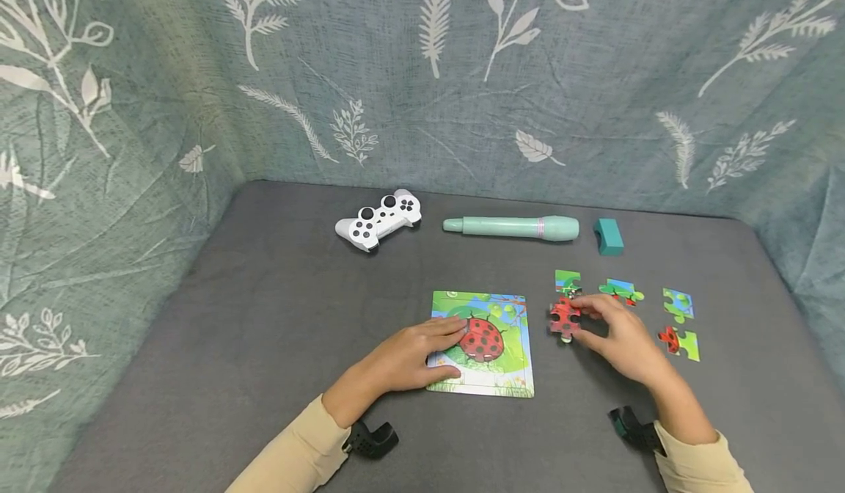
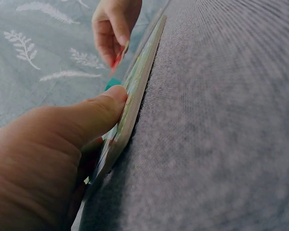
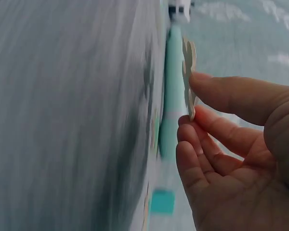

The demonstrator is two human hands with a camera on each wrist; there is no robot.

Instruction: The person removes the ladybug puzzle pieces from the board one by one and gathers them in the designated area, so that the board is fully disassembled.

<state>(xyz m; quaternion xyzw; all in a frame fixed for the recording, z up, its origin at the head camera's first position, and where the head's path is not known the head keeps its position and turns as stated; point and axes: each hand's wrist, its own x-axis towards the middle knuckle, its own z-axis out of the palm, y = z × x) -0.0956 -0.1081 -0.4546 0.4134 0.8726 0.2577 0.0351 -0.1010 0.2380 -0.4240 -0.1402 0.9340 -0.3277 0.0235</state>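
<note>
Here, a big grey-green cloth (image 1: 475,97) with white leaves on it hangs behind the table (image 1: 297,295) and at its sides. The table is dark grey and is the next biggest thing. Two cream sleeves (image 1: 297,449) reach in from the near side. A flat, square board (image 1: 515,331) with a red ladybug picture lies on the table in front of the person. The left hand (image 1: 412,353) rests on the left part of the board, with its fingers out straight and its thumb near the close left corner. The right hand (image 1: 623,339) is to the right of the board, and its thumb and fingers pinch a red puzzle piece (image 1: 564,318). Farther back lies a long, pale green stick (image 1: 511,228), fat at its right end. To the left of the stick sits a white game controller (image 1: 379,221) with black knobs. Four loose puzzle pieces (image 1: 678,304) lie on the table around the right hand, two behind it and two to its right. A little teal block (image 1: 609,237) sits just past the stick's fat end. The red piece is held up off the table, between the board and the right hand's palm.
</note>
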